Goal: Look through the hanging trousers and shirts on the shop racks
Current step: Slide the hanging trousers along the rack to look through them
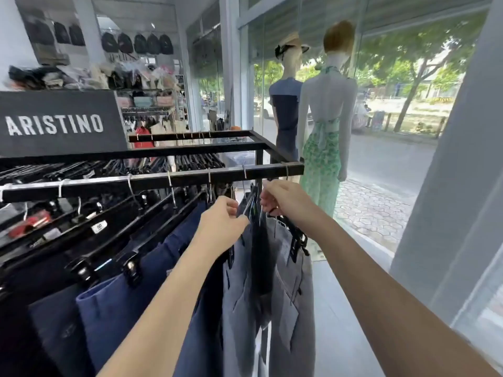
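Note:
Trousers hang on clip hangers from a black metal rack (152,180). Navy and blue pairs (130,303) fill the left and middle. At the right end hang two grey pairs: one (236,289) under my left hand and the outermost (291,295) under my right. My left hand (221,221) curls its fingers round the black hanger of the inner grey pair. My right hand (283,200) grips the hanger top of the outermost grey pair, pulling it apart from the other. A dark garment (261,257) shows in the gap between them.
An ARISTINO sign (54,123) stands on the rack at left. Two dressed mannequins (324,118) face the shop window just beyond the rack's end. Shelves of bags and folded goods (136,77) line the back wall. Light floor (340,308) runs along the window at right.

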Action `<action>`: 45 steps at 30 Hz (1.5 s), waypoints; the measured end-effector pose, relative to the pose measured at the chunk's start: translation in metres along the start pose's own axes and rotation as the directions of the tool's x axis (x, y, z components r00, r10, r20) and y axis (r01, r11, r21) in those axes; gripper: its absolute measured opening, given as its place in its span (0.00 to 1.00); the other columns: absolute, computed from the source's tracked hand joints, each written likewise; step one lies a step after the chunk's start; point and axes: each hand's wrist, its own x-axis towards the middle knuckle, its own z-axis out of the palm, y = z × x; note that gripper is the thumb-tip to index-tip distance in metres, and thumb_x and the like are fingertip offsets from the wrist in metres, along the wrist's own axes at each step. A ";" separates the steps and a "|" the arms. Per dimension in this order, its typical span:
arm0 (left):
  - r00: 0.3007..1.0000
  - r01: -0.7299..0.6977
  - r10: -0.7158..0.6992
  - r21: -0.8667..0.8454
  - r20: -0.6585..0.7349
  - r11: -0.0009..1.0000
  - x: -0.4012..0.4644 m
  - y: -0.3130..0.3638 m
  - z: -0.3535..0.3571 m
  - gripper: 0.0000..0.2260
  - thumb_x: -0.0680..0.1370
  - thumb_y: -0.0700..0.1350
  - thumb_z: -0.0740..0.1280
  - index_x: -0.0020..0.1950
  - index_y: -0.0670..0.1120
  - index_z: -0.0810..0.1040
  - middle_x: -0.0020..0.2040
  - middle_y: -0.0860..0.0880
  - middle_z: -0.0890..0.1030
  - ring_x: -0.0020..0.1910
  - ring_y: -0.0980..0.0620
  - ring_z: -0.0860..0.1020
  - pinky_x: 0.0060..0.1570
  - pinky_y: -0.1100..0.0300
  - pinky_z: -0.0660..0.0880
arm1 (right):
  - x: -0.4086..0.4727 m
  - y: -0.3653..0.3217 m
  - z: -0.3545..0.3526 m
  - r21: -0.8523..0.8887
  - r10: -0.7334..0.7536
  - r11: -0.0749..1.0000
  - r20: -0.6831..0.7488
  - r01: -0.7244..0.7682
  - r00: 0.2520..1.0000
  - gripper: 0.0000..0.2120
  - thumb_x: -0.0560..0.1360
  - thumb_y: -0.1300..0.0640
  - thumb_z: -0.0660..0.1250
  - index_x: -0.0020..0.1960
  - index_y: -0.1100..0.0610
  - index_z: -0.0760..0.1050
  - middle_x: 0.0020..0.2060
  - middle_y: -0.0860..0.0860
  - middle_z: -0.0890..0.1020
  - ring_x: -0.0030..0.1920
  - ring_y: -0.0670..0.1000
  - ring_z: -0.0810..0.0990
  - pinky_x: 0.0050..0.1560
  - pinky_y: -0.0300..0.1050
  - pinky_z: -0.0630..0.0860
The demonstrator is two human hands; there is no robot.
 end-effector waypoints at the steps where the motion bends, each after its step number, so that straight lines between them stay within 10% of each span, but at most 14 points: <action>1: 1.000 0.010 -0.010 -0.006 0.021 1.000 -0.001 -0.002 0.001 0.12 0.75 0.45 0.68 0.59 0.50 0.75 0.53 0.53 0.79 0.52 0.54 0.77 0.46 0.63 0.70 | -0.004 0.002 0.001 -0.023 -0.007 1.000 -0.011 0.006 1.000 0.15 0.82 0.50 0.61 0.41 0.55 0.78 0.38 0.50 0.83 0.39 0.48 0.81 0.44 0.44 0.77; 9: 0.998 -0.033 0.038 -0.112 0.050 0.993 -0.007 -0.025 -0.001 0.14 0.80 0.37 0.61 0.63 0.49 0.74 0.61 0.50 0.77 0.55 0.56 0.75 0.56 0.61 0.72 | -0.012 0.014 -0.003 0.018 0.062 0.998 -0.050 -0.061 0.997 0.09 0.80 0.57 0.64 0.49 0.58 0.82 0.47 0.54 0.85 0.51 0.50 0.84 0.54 0.40 0.80; 13: 0.992 -0.046 0.047 -0.007 0.114 0.999 -0.007 -0.025 -0.004 0.15 0.82 0.39 0.58 0.64 0.52 0.75 0.64 0.50 0.76 0.52 0.55 0.75 0.46 0.65 0.70 | -0.015 0.020 -0.007 -0.301 0.002 0.948 -0.317 -0.103 0.948 0.06 0.76 0.58 0.68 0.50 0.52 0.81 0.52 0.46 0.82 0.51 0.52 0.83 0.36 0.26 0.70; 17: 0.988 -0.056 0.040 0.109 0.149 0.992 -0.001 -0.021 0.000 0.16 0.82 0.40 0.56 0.66 0.52 0.75 0.62 0.51 0.77 0.37 0.59 0.75 0.29 0.72 0.67 | -0.007 0.026 -0.019 -0.531 0.102 0.827 -0.177 -0.182 0.979 0.18 0.75 0.67 0.62 0.54 0.50 0.83 0.65 0.52 0.78 0.37 0.53 0.82 0.32 0.31 0.76; 20: 0.988 -0.014 -0.006 0.128 0.155 0.992 0.003 -0.019 0.003 0.16 0.81 0.40 0.56 0.64 0.53 0.75 0.62 0.51 0.77 0.40 0.54 0.79 0.35 0.66 0.73 | 0.001 0.029 -0.028 -0.523 0.165 0.824 -0.148 -0.218 0.975 0.20 0.75 0.70 0.61 0.59 0.54 0.83 0.62 0.54 0.81 0.51 0.55 0.84 0.51 0.46 0.82; 28: 0.975 0.103 -0.105 0.022 0.196 0.994 0.009 -0.027 -0.011 0.15 0.82 0.36 0.57 0.54 0.54 0.79 0.56 0.48 0.80 0.49 0.46 0.80 0.59 0.43 0.75 | 0.011 0.037 -0.055 -0.568 0.167 0.792 -0.149 -0.223 0.975 0.20 0.75 0.71 0.63 0.60 0.55 0.82 0.63 0.56 0.79 0.53 0.55 0.82 0.53 0.48 0.82; 37: 0.963 0.223 -0.190 -0.165 0.193 0.961 0.004 -0.015 -0.014 0.15 0.81 0.29 0.55 0.62 0.36 0.77 0.54 0.36 0.79 0.51 0.44 0.78 0.53 0.52 0.74 | 0.012 0.032 -0.064 -0.674 0.128 0.721 -0.095 -0.159 0.987 0.21 0.74 0.70 0.59 0.59 0.55 0.83 0.59 0.54 0.82 0.58 0.55 0.80 0.51 0.38 0.74; 45: 0.919 0.357 -0.187 -0.535 0.346 0.766 -0.008 0.003 0.015 0.13 0.83 0.43 0.57 0.61 0.42 0.78 0.59 0.39 0.81 0.55 0.46 0.82 0.58 0.51 0.77 | 0.001 0.014 -0.016 -0.649 -0.116 0.750 0.061 0.128 0.991 0.12 0.78 0.52 0.64 0.52 0.56 0.83 0.47 0.51 0.84 0.47 0.52 0.80 0.49 0.43 0.75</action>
